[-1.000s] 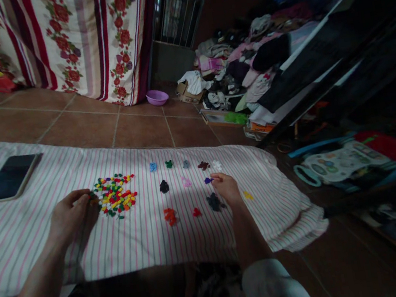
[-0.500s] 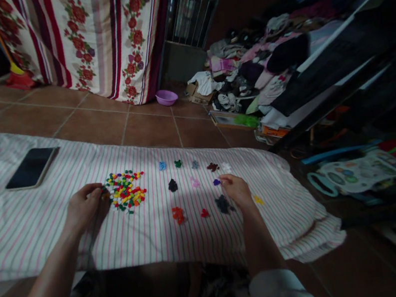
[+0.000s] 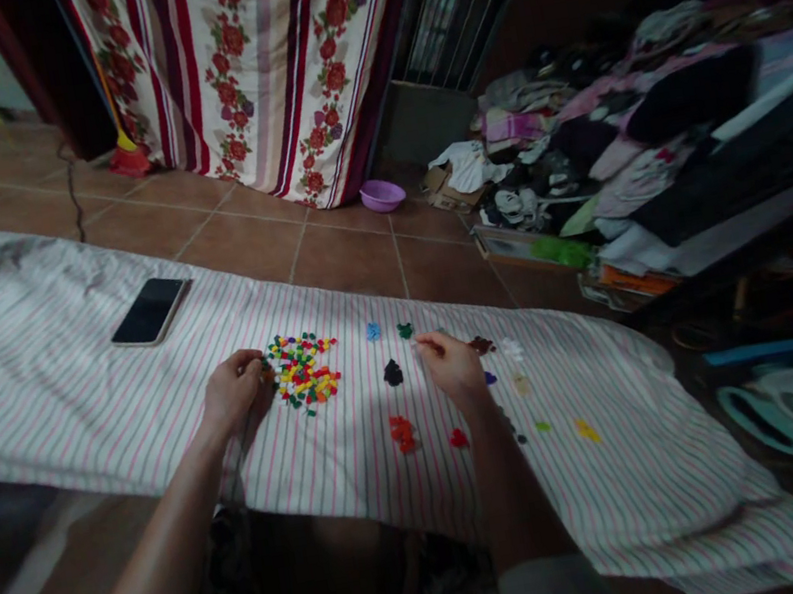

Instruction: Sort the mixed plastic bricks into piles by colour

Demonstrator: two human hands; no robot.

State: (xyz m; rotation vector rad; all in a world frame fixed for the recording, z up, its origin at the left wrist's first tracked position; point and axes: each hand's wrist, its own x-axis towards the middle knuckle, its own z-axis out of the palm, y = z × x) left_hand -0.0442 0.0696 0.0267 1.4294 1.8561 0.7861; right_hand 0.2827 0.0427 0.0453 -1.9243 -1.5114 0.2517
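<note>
A mixed heap of small coloured pieces [image 3: 306,368], red, yellow, green and white, lies on the striped cloth. At its left edge rests my left hand [image 3: 236,390], thumb and fingers pinched together beside green and orange pieces; what they hold is too small to name. My right hand [image 3: 453,363] hovers by the sorted clusters with fingertips pinched, their content not clear. Near those fingertips lie a dark green cluster [image 3: 405,331] and a black cluster [image 3: 392,372]. A brown cluster [image 3: 482,345] is just beyond the hand. My right hand and forearm partly cover other clusters.
Orange [image 3: 402,433], red [image 3: 458,439], light blue [image 3: 373,330], white [image 3: 513,348] and yellow [image 3: 587,430] clusters lie on the striped cloth [image 3: 368,489]. A phone [image 3: 150,311] is at the left. Beyond are a purple basin [image 3: 383,195] and heaped clothes [image 3: 589,133].
My right hand has moved left from the purple cluster toward the dark green one. My left hand stays at the heap's edge. The camera view has turned left.
</note>
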